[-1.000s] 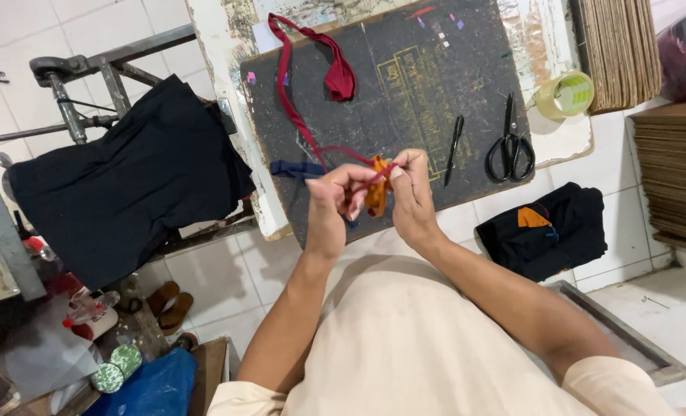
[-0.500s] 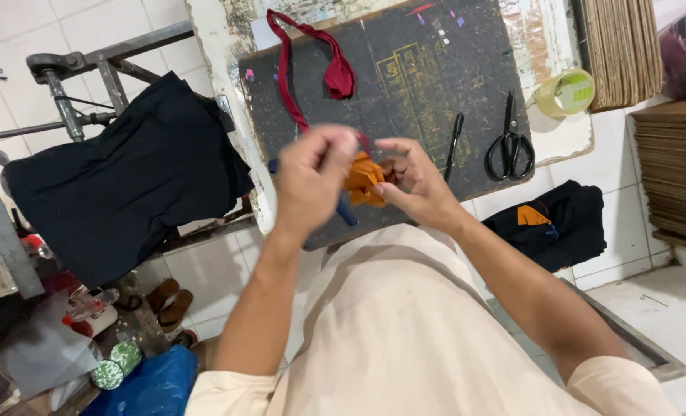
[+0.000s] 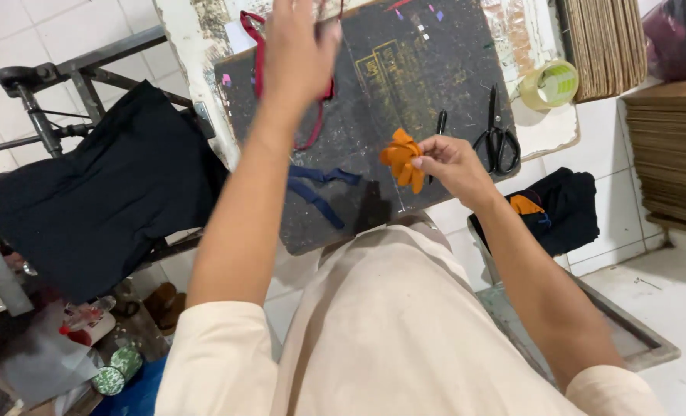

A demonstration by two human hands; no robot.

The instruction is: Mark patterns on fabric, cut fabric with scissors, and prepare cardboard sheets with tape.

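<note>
We are pinching the orange ribbon flower [image 3: 401, 158] in our right hand [image 3: 449, 163] above the dark bench [image 3: 435, 69]; our left hand [image 3: 300, 46] is lifting, fingers closed on something unclear. A loosening pinch could undo the folds.

Left hand [image 3: 297, 50]: raised high, arm extended upward, fingers loosely curled, back toward camera. Right hand [image 3: 451, 162]: lower, forearm angled inward, thumb and fingertips pinched together.
</note>
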